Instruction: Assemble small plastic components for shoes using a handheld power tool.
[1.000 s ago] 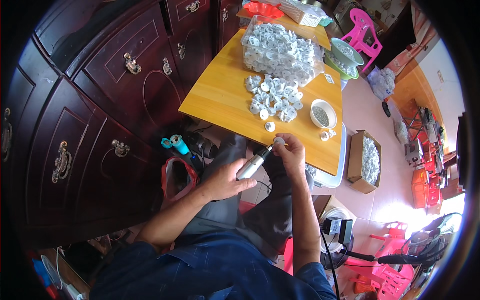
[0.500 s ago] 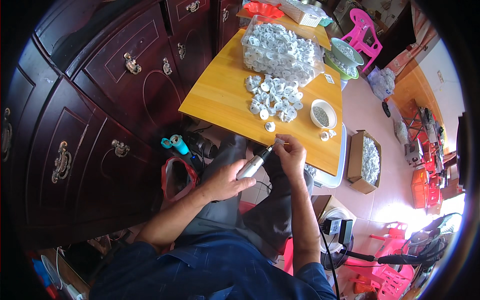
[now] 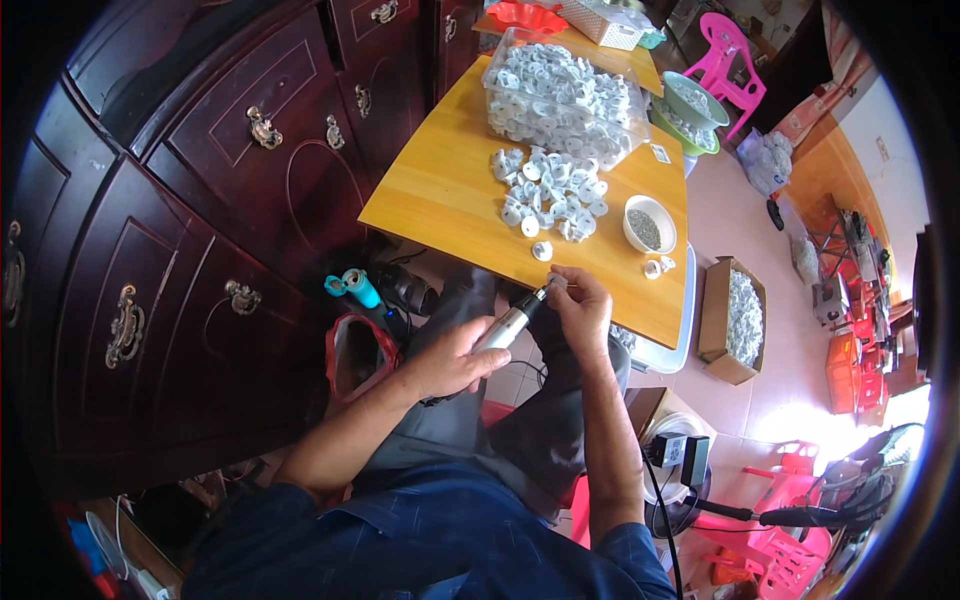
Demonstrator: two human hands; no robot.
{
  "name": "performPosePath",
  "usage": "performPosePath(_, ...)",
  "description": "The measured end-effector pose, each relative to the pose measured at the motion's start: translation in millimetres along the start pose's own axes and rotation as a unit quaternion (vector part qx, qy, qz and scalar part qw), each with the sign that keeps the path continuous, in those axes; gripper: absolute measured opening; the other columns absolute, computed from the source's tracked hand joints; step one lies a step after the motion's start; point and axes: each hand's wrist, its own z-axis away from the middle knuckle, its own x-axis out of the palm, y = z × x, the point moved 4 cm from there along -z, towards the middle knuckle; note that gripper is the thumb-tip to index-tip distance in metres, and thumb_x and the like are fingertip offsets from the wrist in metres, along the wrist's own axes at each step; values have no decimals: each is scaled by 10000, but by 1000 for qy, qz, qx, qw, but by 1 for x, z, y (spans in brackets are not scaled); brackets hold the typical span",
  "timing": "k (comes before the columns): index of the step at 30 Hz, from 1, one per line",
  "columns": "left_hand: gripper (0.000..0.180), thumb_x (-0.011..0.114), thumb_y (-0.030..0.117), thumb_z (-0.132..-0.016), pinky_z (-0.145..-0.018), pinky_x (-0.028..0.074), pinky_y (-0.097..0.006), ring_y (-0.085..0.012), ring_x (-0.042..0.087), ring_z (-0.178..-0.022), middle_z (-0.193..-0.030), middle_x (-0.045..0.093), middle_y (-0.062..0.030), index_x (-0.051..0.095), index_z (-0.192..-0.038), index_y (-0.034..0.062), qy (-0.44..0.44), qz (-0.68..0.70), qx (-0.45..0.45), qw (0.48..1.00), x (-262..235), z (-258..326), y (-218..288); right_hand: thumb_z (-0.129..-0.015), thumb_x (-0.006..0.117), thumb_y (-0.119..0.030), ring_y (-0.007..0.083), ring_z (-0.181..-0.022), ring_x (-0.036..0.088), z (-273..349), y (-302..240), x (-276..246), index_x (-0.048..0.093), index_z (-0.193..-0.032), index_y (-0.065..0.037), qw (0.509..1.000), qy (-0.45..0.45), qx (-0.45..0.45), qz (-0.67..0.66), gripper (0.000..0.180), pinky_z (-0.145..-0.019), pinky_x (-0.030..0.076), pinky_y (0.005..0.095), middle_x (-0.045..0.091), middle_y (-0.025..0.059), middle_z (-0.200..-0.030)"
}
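Note:
My left hand point(image 3: 452, 362) is wrapped around a silver electric screwdriver point(image 3: 503, 330), whose black tip slants up and to the right. At that tip, just off the near edge of the wooden table point(image 3: 430, 190), my right hand point(image 3: 585, 315) pinches a small white plastic part point(image 3: 556, 285). The fingers partly hide this part. Beyond them, a loose pile of white round plastic parts point(image 3: 550, 190) lies on the table, with a single one point(image 3: 542, 251) nearer to me. To the right stands a white bowl point(image 3: 632, 238) of small metal screws, with a few white parts point(image 3: 656, 268) beside it.
A clear bin point(image 3: 640, 130) heaped with white parts stands at the table's far side. Dark wooden cabinets point(image 3: 250, 190) line the left. On the floor at right is a cardboard box point(image 3: 716, 310) of white parts. A blue-green bottle point(image 3: 360, 288) stands left of my legs.
My left thumb has drawn in along the screwdriver. Both hands keep the same place, with the screwdriver tip still at the small white part.

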Motion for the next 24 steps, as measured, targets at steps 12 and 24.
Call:
performPosePath(12, 493, 703, 253, -908, -493, 432, -228, -52, 490, -561, -809, 548, 7, 510, -1278, -9, 2, -9, 5, 1000, 0, 0, 8, -830, 693, -80, 213, -739, 706, -32, -17, -53, 723, -1068, -54, 969, 55, -48, 237, 241, -718, 555, 327, 720, 145, -886)
performPosePath(24, 534, 723, 258, -889, -487, 438, -239, -57, 510, -543, -773, 548, 11, 513, -1303, -4, 5, -41, 10, 999, -4, -1, 6, -812, 683, -210, 324, -825, 712, -132, -31, -119, 759, -918, -100, 876, 116, -46, 465, 170, -772, 549, 412, 730, 153, -860)
